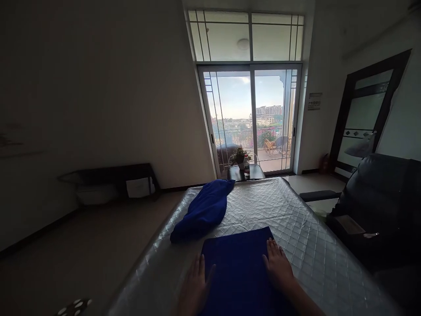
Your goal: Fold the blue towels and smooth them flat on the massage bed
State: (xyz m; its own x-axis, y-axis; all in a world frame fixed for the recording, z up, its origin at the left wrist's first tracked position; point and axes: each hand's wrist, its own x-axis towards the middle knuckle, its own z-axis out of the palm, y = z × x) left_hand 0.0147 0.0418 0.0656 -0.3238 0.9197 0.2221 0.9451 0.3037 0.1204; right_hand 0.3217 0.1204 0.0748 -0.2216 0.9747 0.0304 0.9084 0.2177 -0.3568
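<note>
A dark blue cloth (pixel 238 267), folded into a flat rectangle, lies on a silver quilted table cover (pixel 263 202). My left hand (pixel 196 281) rests along the cloth's left edge, fingers stretched forward and thumb on the fabric. On the opposite edge, my right hand (pixel 276 263) lies flat with its fingers extended. Neither hand grips anything. Beyond the folded piece, a second blue cloth (pixel 205 210) sits in a loose, crumpled heap toward the far left of the cover. The near end of the folded cloth runs out of view at the bottom.
Past the far edge stands a small dark table (pixel 253 172) with a potted plant (pixel 239 156) and a bottle (pixel 246 166). A black armchair (pixel 381 202) is on the right. At the left wall is a low dark shelf (pixel 112 175). Glass sliding doors (pixel 230 105) are ahead.
</note>
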